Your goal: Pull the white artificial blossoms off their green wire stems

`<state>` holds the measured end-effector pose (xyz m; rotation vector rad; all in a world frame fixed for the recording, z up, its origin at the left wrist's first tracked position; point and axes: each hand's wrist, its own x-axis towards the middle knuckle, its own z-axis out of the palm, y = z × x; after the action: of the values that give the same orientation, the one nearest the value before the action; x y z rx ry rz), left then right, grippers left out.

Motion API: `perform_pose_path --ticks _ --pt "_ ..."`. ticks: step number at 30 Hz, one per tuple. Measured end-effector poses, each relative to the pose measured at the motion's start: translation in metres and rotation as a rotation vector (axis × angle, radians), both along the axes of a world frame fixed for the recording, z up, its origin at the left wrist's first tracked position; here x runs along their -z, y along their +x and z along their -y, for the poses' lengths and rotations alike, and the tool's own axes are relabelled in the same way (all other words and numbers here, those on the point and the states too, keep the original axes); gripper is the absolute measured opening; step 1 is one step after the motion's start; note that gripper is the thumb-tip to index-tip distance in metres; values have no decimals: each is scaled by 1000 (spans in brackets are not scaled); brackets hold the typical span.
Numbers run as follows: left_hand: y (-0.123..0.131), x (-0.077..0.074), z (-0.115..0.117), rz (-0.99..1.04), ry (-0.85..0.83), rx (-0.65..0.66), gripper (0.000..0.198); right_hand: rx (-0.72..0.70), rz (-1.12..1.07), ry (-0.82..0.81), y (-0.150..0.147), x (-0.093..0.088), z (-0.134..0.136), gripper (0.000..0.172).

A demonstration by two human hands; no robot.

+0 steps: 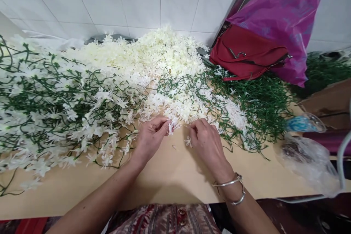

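My left hand (153,135) pinches a small white artificial flower (172,125) with thin stamen strands between thumb and fingertips. To its right, my right hand (206,140) is curled with its knuckles up at the near edge of the loose white petals (189,111). Its fingertips are turned away from view, so what they hold is hidden. A little white flower piece (188,141) shows beside the right thumb. On the left lies a big heap of finished-looking white flowers on green stems (68,102). Cream blossoms (167,51) are piled behind both hands.
Bare green stems (260,102) and white stamen pieces (236,113) lie at the right. A red handbag (246,51) and a purple plastic bag (282,18) stand against the tiled wall. A clear plastic bag (307,161) sits near the table's right edge.
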<state>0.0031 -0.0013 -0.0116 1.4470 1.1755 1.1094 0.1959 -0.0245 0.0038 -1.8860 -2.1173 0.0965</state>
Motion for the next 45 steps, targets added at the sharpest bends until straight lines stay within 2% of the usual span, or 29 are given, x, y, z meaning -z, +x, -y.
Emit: perform_pose_path --ticks 3,7,9,11,14,17,20,23,27,31,36,45 --pt "0 -1 2 -138 151 -25 24 4 -14 22 0 0 4 17" --pt "-1 -8 2 -242 394 -132 17 -25 42 49 -9 5 1 15" --pt "-1 -9 2 -214 386 -179 15 -43 39 43 -11 8 -1 19" --pt "-2 -7 1 -130 304 -209 15 -35 -17 54 -11 9 0 20" --pt "-2 -2 0 4 154 -216 19 -15 -200 136 -6 3 4 19" --pt "1 2 0 36 99 -193 18 -8 -486 214 -6 -11 12 15" --pt "4 0 3 -44 194 -180 13 -4 -812 160 -17 -25 18 8" --pt "4 -5 6 -202 404 -172 10 -29 -995 90 -32 -29 20 7" --pt "3 -10 9 -295 548 -131 12 32 -969 89 -44 -22 13 7" --pt "2 -8 9 -320 511 -179 12 123 -862 152 -40 -14 9 11" --pt "2 -4 6 -303 408 -204 12 96 -908 194 -41 -12 16 13" --pt "5 -10 10 -248 470 -30 12 120 -1096 103 -47 -6 11 16"
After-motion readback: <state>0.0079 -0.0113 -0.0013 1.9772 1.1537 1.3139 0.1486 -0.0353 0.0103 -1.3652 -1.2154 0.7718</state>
